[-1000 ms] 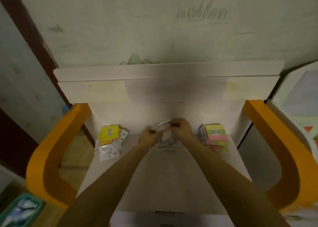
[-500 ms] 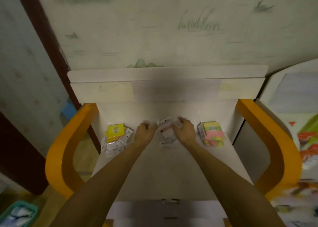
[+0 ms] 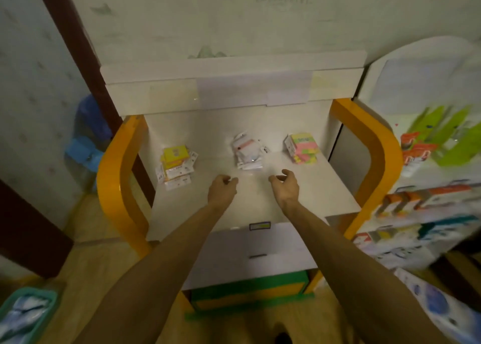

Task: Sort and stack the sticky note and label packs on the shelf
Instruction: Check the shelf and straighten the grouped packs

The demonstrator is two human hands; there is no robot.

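Hands (image 3: 222, 190) now off label packs (image 3: 246, 151)

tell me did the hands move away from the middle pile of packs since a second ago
Yes. Both the left hand and right hand have pulled back toward the front edge of the shelf; the middle pile now lies untouched beyond the open fingers.

Motion blur is smearing the rack of packaged goods (image 3: 426, 200) at the right, leaving its labels unreadable. Print on the clear label packs (image 3: 246, 152) is showing too small to read. The frame's lower-left edge is cutting off the teal basket (image 3: 24, 315).
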